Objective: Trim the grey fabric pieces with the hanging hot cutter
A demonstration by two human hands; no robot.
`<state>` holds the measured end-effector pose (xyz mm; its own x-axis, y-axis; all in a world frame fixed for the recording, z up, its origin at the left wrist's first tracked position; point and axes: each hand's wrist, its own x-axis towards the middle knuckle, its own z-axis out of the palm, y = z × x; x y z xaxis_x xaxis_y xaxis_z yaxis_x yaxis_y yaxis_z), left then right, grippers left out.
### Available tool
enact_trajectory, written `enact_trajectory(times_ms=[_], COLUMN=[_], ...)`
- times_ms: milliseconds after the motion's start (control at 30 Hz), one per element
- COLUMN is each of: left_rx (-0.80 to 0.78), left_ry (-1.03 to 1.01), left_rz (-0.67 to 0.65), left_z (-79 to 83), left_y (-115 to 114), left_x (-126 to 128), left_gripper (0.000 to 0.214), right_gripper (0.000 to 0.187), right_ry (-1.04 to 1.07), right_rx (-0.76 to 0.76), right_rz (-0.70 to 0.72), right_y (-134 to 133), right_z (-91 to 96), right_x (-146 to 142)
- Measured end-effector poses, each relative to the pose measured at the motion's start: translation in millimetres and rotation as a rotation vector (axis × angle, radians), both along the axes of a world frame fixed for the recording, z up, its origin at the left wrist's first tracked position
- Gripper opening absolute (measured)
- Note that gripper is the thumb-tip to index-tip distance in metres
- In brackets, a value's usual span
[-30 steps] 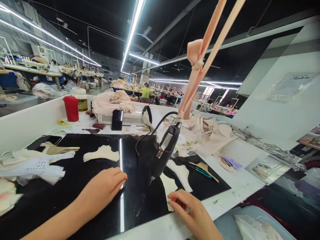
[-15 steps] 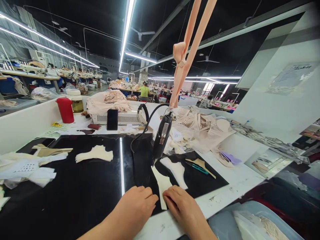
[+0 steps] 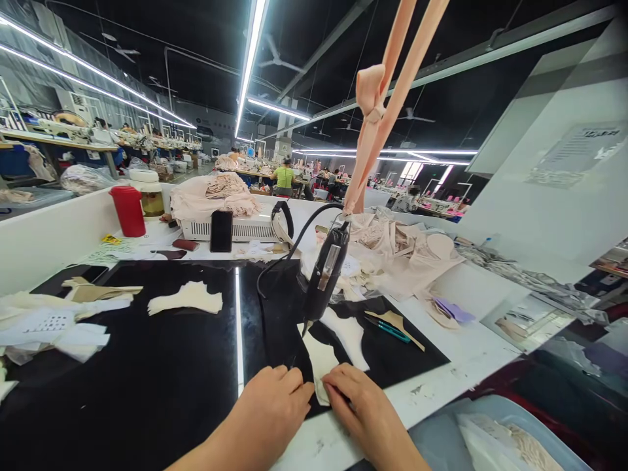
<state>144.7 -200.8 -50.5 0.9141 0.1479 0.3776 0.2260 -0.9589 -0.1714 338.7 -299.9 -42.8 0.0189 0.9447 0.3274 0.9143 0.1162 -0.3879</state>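
Note:
A cream fabric cut piece (image 3: pixel 320 353) lies on the black work surface between my hands. My right hand (image 3: pixel 367 412) is closed, thumb and fingers pinching its lower right edge. My left hand (image 3: pixel 275 412) is curled shut by the lower left edge; its fingertips are hidden, so what they hold is unclear. Just above the piece's far end hangs a black corded handheld tool (image 3: pixel 324 275), its tip tilted down towards the fabric. Peach elastic straps (image 3: pixel 366 150) hold it from above. Beside the piece on the right is a white fabric cut piece (image 3: pixel 347 337).
Teal snips (image 3: pixel 390 329) and a tan cut piece (image 3: pixel 405 327) lie to the right. Fabric pieces (image 3: pixel 53 320) are heaped at left, with another cream piece (image 3: pixel 185 299) nearer. A phone (image 3: pixel 221 231), a red cup (image 3: pixel 127 210) and beige fabric (image 3: pixel 392 242) stand behind. A bin (image 3: pixel 471 425) sits at lower right.
The hanging tool and its straps have shifted slightly right and down in view. My hands have moved slightly right, and the fabric's near end is now bunched by my right fingers.

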Motion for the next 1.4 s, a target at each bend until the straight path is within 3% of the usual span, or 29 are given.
enact_trajectory(times_ms=[300,467,667,800,933,1067,1200,1300,1400], left_rx=[-0.024,-0.010,-0.080,-0.048,-0.065,-0.097,-0.138,-0.218,-0.312], left_ry=[-0.122,-0.035,0.022,0.010,-0.055,-0.099,-0.096,-0.110,-0.108], left_rz=[0.038,0.027,0.054,0.011,0.003,0.011,0.010,0.032,0.039], left_z=[-4.6,-9.5,-3.6,-6.8,-7.9,-3.0,-0.2,0.0,2.5], left_y=[-3.7,-4.0,-6.9,-4.8,-2.4,-1.3,-1.2,-2.5,-3.8], left_x=[5.3,9.1,7.9,7.3,7.4,5.7,3.8,3.2,1.4], left_gripper=[0.019,0.010,0.007,0.006,0.003,0.016,0.021,0.019,0.021], right_gripper=[0.026,0.027,0.027,0.025,0.029,0.037,0.039,0.037,0.034], right_ry=[0.183,0.328,0.415,0.552,0.773,0.988,1.089,1.120,1.158], right_rx=[-0.028,-0.067,-0.037,-0.031,-0.038,0.119,0.427,0.636,0.657], right_rz=[-0.038,-0.055,-0.135,-0.238,-0.300,-0.306,-0.282,-0.254,-0.199], right_y=[-1.9,-0.8,3.0,16.2,45.5,82.8,105.5,98.4,70.8], right_z=[1.2,7.7,10.1,16.4,25.2,36.2,53.7,69.1,78.6], right_x=[-0.4,-1.8,1.6,8.1,16.0,24.8,33.8,33.0,18.8])
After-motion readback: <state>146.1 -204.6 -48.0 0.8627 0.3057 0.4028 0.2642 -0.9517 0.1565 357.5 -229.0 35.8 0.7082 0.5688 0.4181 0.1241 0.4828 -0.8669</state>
